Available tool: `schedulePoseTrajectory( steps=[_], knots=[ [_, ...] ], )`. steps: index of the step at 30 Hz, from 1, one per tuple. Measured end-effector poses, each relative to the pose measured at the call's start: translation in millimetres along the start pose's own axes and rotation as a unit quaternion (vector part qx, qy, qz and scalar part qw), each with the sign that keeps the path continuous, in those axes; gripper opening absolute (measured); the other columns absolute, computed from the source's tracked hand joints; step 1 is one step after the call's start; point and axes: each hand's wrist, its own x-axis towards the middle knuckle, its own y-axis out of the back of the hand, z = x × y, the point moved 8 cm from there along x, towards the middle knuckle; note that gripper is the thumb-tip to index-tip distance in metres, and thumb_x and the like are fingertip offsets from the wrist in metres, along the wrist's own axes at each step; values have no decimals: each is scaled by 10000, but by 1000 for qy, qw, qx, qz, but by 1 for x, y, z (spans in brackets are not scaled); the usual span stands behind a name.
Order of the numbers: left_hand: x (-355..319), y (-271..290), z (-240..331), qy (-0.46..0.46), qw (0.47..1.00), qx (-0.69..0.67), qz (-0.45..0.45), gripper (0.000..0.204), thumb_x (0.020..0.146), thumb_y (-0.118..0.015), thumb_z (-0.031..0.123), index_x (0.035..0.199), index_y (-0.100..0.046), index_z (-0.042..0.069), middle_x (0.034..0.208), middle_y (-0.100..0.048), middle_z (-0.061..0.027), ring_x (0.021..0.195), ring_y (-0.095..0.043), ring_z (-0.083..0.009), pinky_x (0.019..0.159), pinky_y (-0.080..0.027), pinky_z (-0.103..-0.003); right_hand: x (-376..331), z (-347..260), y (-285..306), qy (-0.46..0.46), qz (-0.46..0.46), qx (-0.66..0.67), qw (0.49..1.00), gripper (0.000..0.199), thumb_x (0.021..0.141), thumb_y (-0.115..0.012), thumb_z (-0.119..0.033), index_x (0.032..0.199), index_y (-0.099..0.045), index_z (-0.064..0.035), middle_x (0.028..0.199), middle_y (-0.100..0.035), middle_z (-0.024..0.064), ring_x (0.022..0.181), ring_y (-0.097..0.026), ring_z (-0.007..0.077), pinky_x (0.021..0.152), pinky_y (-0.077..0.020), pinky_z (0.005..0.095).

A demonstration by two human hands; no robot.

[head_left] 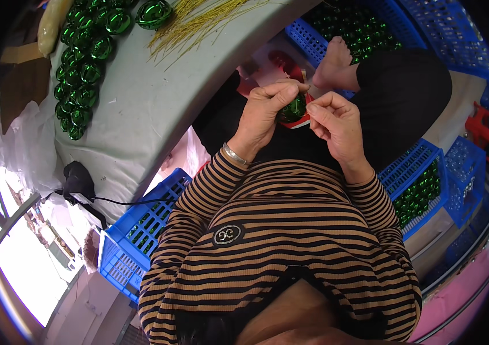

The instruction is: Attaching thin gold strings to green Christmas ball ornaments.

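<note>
A shiny green bell ornament (294, 109) is held between my two hands in front of my lap. My left hand (263, 115) is closed round its left side, thumb on top. A red ribbon (299, 123) runs below the bell toward my right side. My right hand (339, 122) pinches the red strip near the bell, thumb against forefinger. The fingers partly hide both the bell and the ribbon.
Several green bells (81, 75) lie clustered on the grey cloth-covered table (141, 109), near gold wire strands (195, 23). A black object (78, 181) with a cable sits at its edge. Blue crates of green bells (420, 198) surround me; a red stool (484, 129) stands right.
</note>
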Motion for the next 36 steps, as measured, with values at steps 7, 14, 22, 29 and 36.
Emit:
schedulePoseTrajectory(
  steps=[7,14,22,29,36],
  knots=[
    [-1,-5,4,-3,999,21,-38,275,849,-641,210,939,-656,-50,944,-612,-75,904,-547,-142,835,-439,-270,0,6,1,-31,-11,-38,999,83,844,-623,-59,785,-580,-21,591,-548,0,446,-426,18,396,-292,140],
    [-1,-6,5,34,994,38,-100,206,823,-635,159,810,-650,-46,920,-607,-88,870,-550,-147,813,-432,-265,4,-13,5,11,-77,-196,978,75,811,-639,-16,881,-623,1,687,-587,-5,565,-479,11,509,-366,139],
    [-10,-16,4,115,971,133,-164,205,789,-634,171,731,-655,-24,866,-615,-89,833,-554,-152,789,-423,-257,7,-75,-40,293,-221,-419,830,185,769,-636,24,952,-649,2,767,-614,37,673,-567,107,573,-446,212],
    [-11,-19,5,117,966,128,-190,216,820,-632,197,785,-661,-14,907,-620,-84,872,-555,-147,803,-422,-253,7,-71,-40,260,-259,-439,820,117,789,-624,-6,903,-639,14,730,-604,72,664,-563,174,600,-452,267],
    [-3,2,-3,87,992,4,-94,233,881,-602,187,960,-632,-30,1050,-587,-73,932,-545,-136,872,-417,-265,11,-43,0,-70,-168,-110,977,65,833,-588,-8,858,-630,34,703,-584,23,624,-527,111,568,-431,240]
  ],
)
